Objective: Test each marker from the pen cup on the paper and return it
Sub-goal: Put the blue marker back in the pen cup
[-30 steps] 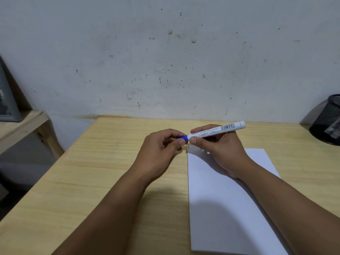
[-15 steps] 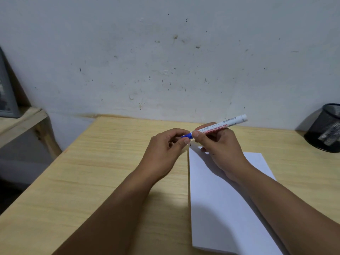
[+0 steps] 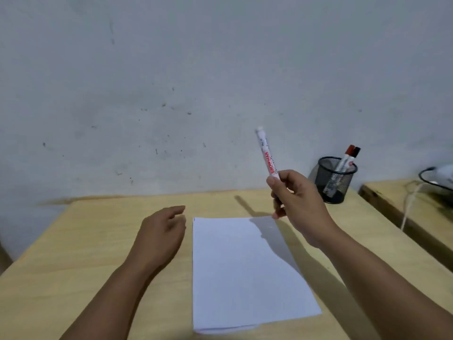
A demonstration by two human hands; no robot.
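1. Above the paper's far right corner, the marker now stands near upright in the right hand, gripped at its lower end; cap state hidden.
2. Left hand has let go: fingers loose, empty, beside the paper.
3. Earlier both hands met at the blue cap end, so probably recapped. Likely next: return to pen cup.
4. View has swung right; cup fully visible.

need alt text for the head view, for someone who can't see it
The right hand holds a white marker upright above a blank paper on a wooden desk. The left hand rests open beside the paper. A mesh cup holds two more markers.
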